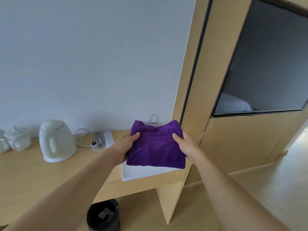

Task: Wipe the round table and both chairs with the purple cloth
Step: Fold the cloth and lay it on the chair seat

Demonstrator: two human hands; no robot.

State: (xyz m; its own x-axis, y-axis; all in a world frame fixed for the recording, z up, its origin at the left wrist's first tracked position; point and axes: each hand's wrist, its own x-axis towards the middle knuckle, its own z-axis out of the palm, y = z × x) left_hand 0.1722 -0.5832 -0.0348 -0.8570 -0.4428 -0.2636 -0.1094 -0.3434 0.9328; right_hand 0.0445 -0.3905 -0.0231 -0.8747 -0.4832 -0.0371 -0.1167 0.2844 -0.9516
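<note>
Head view is showing a black bin (103, 215) nearest, on the floor. Above it, the left hand (124, 147) and right hand (187, 147) are pinching the folded purple cloth (155, 145) by its sides, fingers clenched on it, over the wooden table (41, 174). Farther back, a white kettle (56, 140) is standing. Neither round table nor chairs are showing; a loosening pinch could be letting the fold fall open.
</note>
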